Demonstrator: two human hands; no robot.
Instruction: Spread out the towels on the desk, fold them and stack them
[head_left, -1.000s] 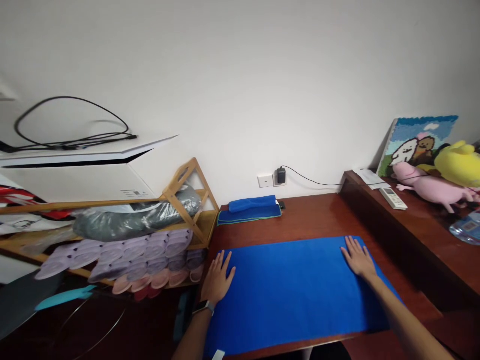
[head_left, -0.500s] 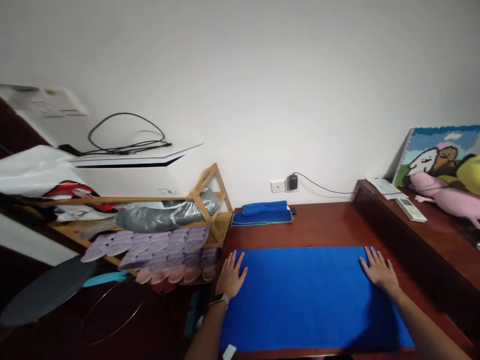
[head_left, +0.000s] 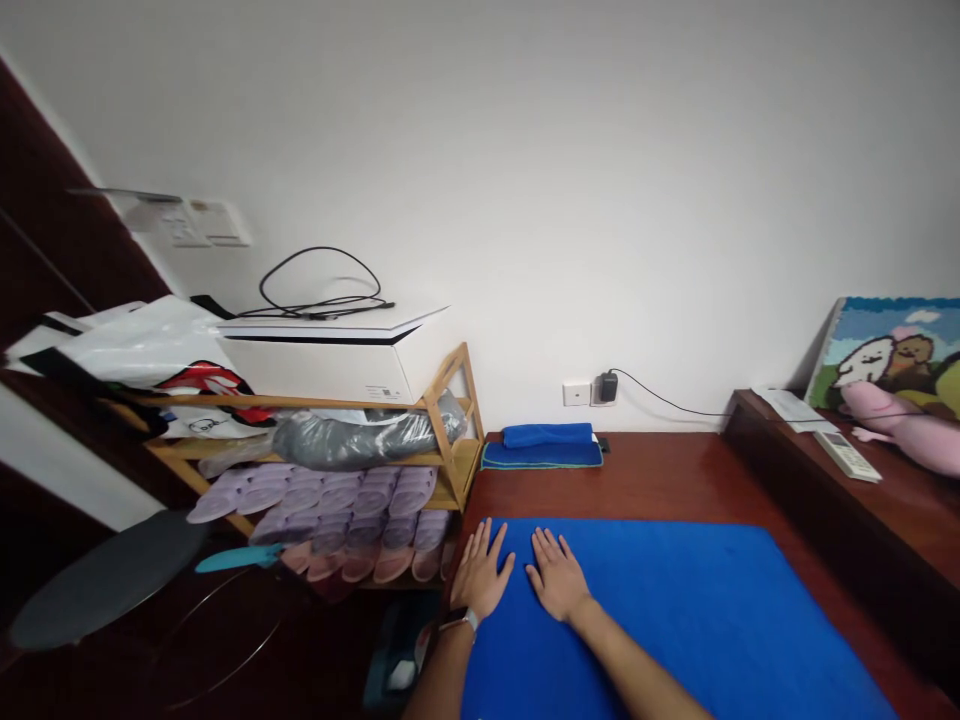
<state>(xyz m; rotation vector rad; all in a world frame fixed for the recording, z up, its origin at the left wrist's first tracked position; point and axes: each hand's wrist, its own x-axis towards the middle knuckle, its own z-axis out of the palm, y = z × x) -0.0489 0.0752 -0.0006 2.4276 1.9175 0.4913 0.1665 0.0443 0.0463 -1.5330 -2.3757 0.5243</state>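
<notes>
A blue towel (head_left: 697, 600) lies spread out on the reddish-brown wooden table (head_left: 675, 480). On its far left corner rests my left hand (head_left: 480, 578), flat with the fingers apart and a watch on the wrist. Just to the right, my right hand (head_left: 559, 578) also presses flat on the cloth, fingers stretched out. Neither hand grips anything. Behind the towel, against the wall, are folded blue cloths (head_left: 544, 450), one of them with a green edge.
Left of the table stands a wooden rack (head_left: 450, 440) with purple slippers (head_left: 322, 490) and a white box (head_left: 322, 365) with a black cable on top. A round grey stool (head_left: 112, 575) is lower left. On the right ledge lie a remote (head_left: 847, 456) and a pink plush toy (head_left: 900, 420).
My right hand has moved left across the towel, from its far right corner to beside my left hand. The left hand stays at the left corner. The view has shifted somewhat.
</notes>
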